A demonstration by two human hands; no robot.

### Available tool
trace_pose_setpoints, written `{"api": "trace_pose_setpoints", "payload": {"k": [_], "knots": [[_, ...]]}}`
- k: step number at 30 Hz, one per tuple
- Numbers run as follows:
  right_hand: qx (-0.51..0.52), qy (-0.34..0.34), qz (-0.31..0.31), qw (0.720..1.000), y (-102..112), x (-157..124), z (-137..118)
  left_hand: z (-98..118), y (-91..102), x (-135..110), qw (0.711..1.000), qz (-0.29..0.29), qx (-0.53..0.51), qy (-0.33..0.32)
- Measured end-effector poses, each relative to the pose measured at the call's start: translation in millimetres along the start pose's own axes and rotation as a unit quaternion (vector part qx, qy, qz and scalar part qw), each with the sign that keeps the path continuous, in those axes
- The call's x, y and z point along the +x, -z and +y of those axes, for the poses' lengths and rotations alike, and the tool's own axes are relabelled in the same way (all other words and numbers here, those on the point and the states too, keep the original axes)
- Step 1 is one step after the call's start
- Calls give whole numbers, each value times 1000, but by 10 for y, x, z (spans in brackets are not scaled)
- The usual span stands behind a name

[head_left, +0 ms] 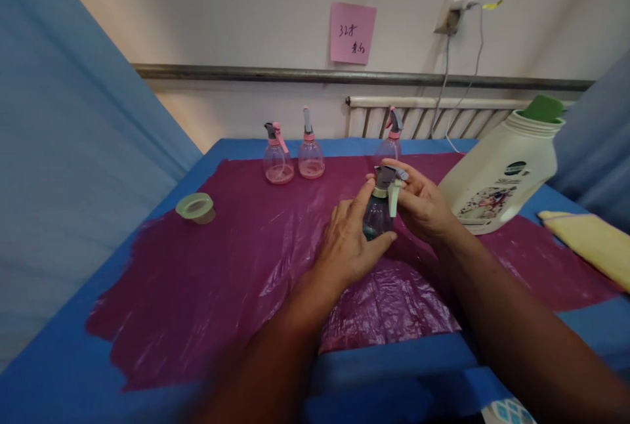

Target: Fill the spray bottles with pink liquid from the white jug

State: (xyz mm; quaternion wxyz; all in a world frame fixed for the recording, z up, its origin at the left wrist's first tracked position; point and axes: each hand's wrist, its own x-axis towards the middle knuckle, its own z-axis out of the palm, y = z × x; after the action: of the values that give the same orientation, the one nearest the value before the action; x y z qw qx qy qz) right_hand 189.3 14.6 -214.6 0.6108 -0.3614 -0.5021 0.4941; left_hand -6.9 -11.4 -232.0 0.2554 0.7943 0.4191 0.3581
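Note:
Between my two hands is a small clear spray bottle (378,217) with a grey head, a pale green trigger and a little dark greenish liquid low inside. My left hand (350,233) wraps around the bottle's body from the left, thumb in front. At the top, the fingers of my right hand (418,197) close on the spray head and collar. Behind stand two pink-topped spray bottles, one at the left (279,163) and one beside it (311,158), both with pink liquid. A third pink-topped spray bottle (391,138) is partly hidden behind my right hand.
A large cream jug (497,174) with a green scoop-like piece (543,109) in its mouth stands at the right. A small pale green cup (195,207) sits at the left. Purple plastic sheeting (236,266) covers the blue table. A yellow cloth (590,237) lies at the right edge.

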Motion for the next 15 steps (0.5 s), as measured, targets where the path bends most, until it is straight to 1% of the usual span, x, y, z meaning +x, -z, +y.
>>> {"api": "trace_pose_setpoints", "payload": {"k": [4, 9, 15], "knots": [[-23, -6, -13, 1000, 35, 10, -40, -22, -18, -14, 1000, -5, 10, -2], [-50, 15, -34, 998, 99, 5, -56, -8, -36, -29, 1000, 7, 19, -14], [-72, 45, -16, 996, 90, 24, 0, 17, -76, -13, 999, 14, 41, 6]]}}
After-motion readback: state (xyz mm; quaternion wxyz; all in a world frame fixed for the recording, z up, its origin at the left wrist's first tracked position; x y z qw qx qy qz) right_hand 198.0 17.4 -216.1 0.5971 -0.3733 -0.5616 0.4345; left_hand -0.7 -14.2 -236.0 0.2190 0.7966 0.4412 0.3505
